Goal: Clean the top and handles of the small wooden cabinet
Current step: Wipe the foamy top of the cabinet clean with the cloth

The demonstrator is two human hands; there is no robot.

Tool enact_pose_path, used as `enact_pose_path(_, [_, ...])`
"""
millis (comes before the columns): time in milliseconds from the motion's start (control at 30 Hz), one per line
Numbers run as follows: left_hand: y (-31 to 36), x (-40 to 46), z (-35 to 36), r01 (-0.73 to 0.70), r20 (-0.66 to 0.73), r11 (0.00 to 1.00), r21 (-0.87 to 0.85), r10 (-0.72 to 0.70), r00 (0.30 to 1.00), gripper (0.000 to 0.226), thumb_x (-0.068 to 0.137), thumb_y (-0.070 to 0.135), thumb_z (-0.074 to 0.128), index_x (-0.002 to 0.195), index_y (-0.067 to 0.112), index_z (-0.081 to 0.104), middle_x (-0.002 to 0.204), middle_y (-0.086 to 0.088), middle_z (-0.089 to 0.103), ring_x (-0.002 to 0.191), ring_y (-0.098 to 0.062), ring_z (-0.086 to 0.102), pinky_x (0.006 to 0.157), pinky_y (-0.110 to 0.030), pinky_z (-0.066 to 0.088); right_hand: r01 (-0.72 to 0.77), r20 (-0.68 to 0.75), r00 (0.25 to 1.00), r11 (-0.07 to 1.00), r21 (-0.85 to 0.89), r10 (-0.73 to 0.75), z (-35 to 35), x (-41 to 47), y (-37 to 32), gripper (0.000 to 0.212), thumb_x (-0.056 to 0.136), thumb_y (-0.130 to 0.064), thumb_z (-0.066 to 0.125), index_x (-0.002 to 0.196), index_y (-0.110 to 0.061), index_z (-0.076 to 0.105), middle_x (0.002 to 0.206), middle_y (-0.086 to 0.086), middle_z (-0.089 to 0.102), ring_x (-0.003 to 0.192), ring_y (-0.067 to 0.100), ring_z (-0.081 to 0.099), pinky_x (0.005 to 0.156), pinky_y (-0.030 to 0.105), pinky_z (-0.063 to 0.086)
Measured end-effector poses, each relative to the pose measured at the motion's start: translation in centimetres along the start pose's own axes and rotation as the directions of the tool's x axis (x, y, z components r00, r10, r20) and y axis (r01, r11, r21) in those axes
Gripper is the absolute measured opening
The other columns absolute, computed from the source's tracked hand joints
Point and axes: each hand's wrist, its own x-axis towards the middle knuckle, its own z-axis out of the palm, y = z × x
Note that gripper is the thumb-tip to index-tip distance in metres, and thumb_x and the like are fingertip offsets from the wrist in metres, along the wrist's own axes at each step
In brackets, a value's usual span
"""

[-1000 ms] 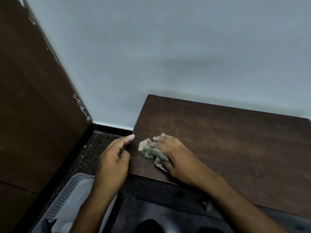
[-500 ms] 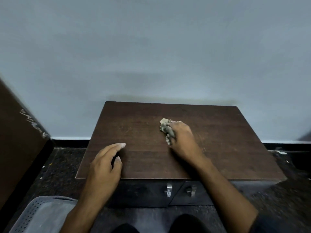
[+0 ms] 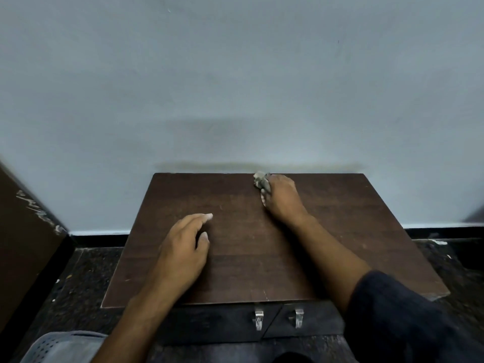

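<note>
I see my right hand [image 3: 281, 196] clenched around the crumpled cloth [image 3: 261, 180] at the cabinet top's [image 3: 262, 244] far edge, my left hand [image 3: 183, 251] flat and released near its front-left corner.

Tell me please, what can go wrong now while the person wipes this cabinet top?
The rag in the right hand is at the back edge, against the wall; it may smear dirt onto the paint. The left hand rests on the cabinet top, so that patch could stay unwiped. The two handles may get forgotten.
</note>
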Motion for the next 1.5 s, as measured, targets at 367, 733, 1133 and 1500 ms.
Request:
enact_pose_path(367, [1.3, 6.9, 2.9, -0.027, 0.127, 0.993, 0.113, 0.013, 0.992, 0.050, 0.097, 0.019, 0.050, 0.146, 0.013, 0.045, 0.152, -0.002, 0.045, 0.141, -0.014, 0.038, 0.117, -0.029, 0.027, 0.060, 0.055, 0.995, 0.960, 0.272, -0.078, 0.4, 1.2, -0.8, 0.033, 0.082, -0.014, 0.060, 0.112, -0.021, 0.070, 0.119, 0.005, 0.068, 0.112, 0.023, 0.062, 0.098, 0.028, 0.048])
enact_pose_path(733, [4.2, 4.4, 5.6, -0.101, 0.118, 0.995, 0.014, 0.098, 0.988, 0.046, 0.099, 0.016, 0.050, 0.144, 0.013, 0.048, 0.149, -0.001, 0.048, 0.139, -0.013, 0.039, 0.115, -0.022, 0.024, 0.208, -0.029, 0.978, 0.947, 0.243, -0.207, -1.3, -8.5, 0.8, 0.029, 0.082, -0.011, 0.055, 0.105, -0.016, 0.071, 0.112, 0.003, 0.069, 0.102, 0.023, 0.061, 0.096, 0.036, 0.049])
enact_pose_path(1133, [7.4, -0.7, 8.9, -0.212, 0.211, 0.976, -0.043, 0.216, 0.953, 0.042, 0.100, 0.025, 0.050, 0.142, 0.018, 0.051, 0.145, 0.006, 0.051, 0.134, -0.005, 0.042, 0.112, -0.021, 0.029, -0.177, -0.140, 0.970, 0.974, 0.138, 0.196, -6.3, -13.8, 11.8, 0.019, 0.082, 0.000, 0.061, 0.094, -0.009, 0.072, 0.101, 0.010, 0.072, 0.097, 0.032, 0.063, 0.088, 0.032, 0.045])
enact_pose_path(1500, [12.4, -3.8, 13.7, -0.413, 0.325, 0.909, -0.052, 0.407, 0.854, 0.043, 0.099, 0.027, 0.048, 0.142, 0.019, 0.049, 0.145, 0.007, 0.050, 0.134, -0.006, 0.042, 0.112, -0.017, 0.024, -0.261, -0.119, 0.952, 0.952, 0.160, 0.281, -7.9, -21.7, 16.7, 0.033, 0.084, 0.001, 0.064, 0.115, -0.008, 0.071, 0.121, 0.015, 0.067, 0.116, 0.035, 0.059, 0.107, 0.039, 0.043])
